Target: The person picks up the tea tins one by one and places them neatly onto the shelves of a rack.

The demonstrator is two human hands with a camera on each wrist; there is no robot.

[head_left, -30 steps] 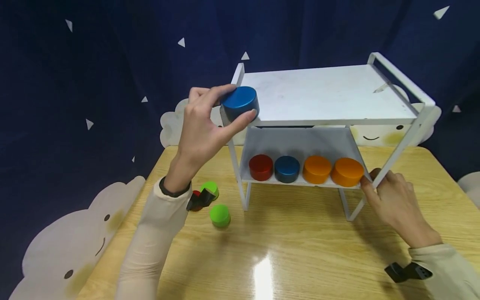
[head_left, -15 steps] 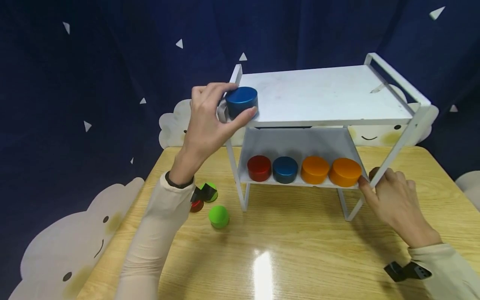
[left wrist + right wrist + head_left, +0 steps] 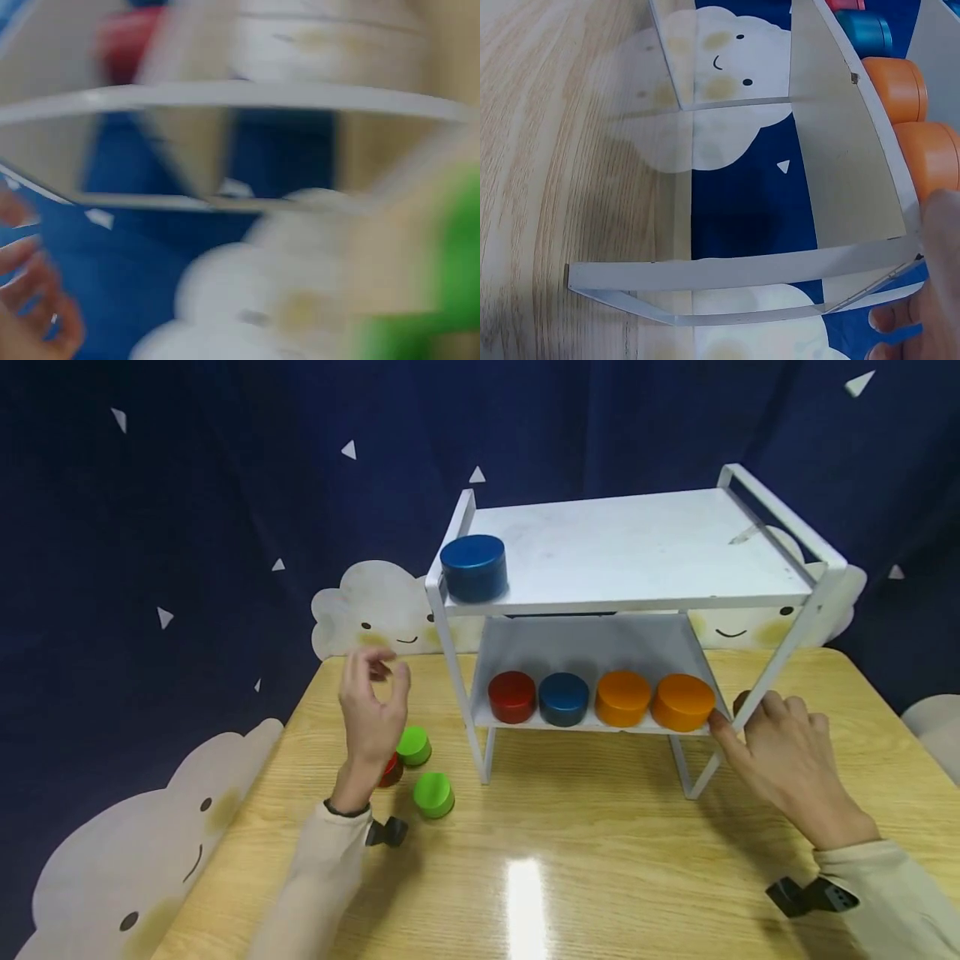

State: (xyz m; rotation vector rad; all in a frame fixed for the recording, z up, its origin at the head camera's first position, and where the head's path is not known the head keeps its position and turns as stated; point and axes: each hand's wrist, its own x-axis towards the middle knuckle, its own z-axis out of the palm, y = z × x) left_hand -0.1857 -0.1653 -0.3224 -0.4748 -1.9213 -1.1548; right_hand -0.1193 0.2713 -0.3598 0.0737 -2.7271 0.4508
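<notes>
A white two-tier shelf rack (image 3: pixel 637 552) stands on the table. At the left end of its top tier sits a blue round tin (image 3: pixel 474 570). A red tin (image 3: pixel 512 697), another blue tin (image 3: pixel 564 700) and two orange tins (image 3: pixel 622 698) line the lower tier. My left hand (image 3: pixel 371 706), blurred and holding nothing, hovers left of the rack with fingers loosely bent. Below it on the table are two green tins (image 3: pixel 433 795) and a partly hidden red tin (image 3: pixel 389 771). My right hand (image 3: pixel 787 764) grips the rack's right front leg, thumb beside the nearest orange tin.
The wooden table (image 3: pixel 600 860) runs under the rack. Behind hangs a dark blue curtain (image 3: pixel 300 485) with white triangles and cloud shapes. Raised rails (image 3: pixel 787 518) edge both ends of the top tier.
My left hand has let go of the blue tin on the top tier's left end and moved down and left toward the table. The right hand keeps its grip on the rack.
</notes>
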